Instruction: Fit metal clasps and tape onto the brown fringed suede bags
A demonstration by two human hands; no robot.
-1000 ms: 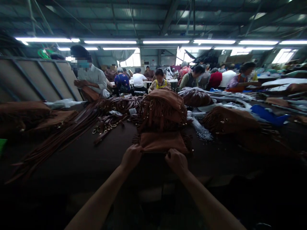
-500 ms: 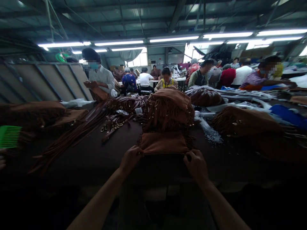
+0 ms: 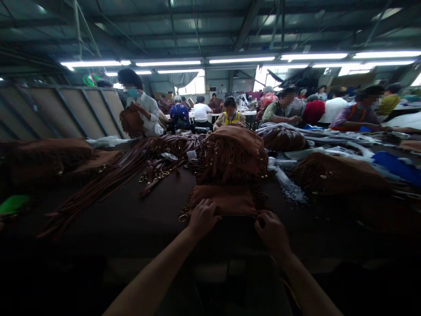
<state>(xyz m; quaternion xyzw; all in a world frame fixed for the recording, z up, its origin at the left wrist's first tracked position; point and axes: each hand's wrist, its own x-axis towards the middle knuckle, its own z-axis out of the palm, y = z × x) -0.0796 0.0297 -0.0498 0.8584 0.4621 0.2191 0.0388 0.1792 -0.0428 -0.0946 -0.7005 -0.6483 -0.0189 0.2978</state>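
Note:
A brown fringed bag (image 3: pixel 235 199) lies flat on the dark table, its near edge toward me. My left hand (image 3: pixel 204 218) rests on the bag's near left part, fingers stretched over the surface. At the near right corner, my right hand (image 3: pixel 271 230) pinches the bag's edge between thumb and fingers. A metal clasp (image 3: pixel 183 217) shows beside the bag's left corner. Just behind it stands a pile of brown fringed bags (image 3: pixel 235 151).
Brown straps (image 3: pixel 95 188) and metal clips (image 3: pixel 154 175) lie to the left. Clear plastic (image 3: pixel 291 186) and another fringed bag (image 3: pixel 342 173) are at right. Far left is a green object (image 3: pixel 15 204). A masked person (image 3: pixel 144 109) handles a brown piece; several other people work behind.
My left hand has let go of the near left corner and moved right onto the bag. My right hand stays at its corner. The green comb at far left has tilted and blurred.

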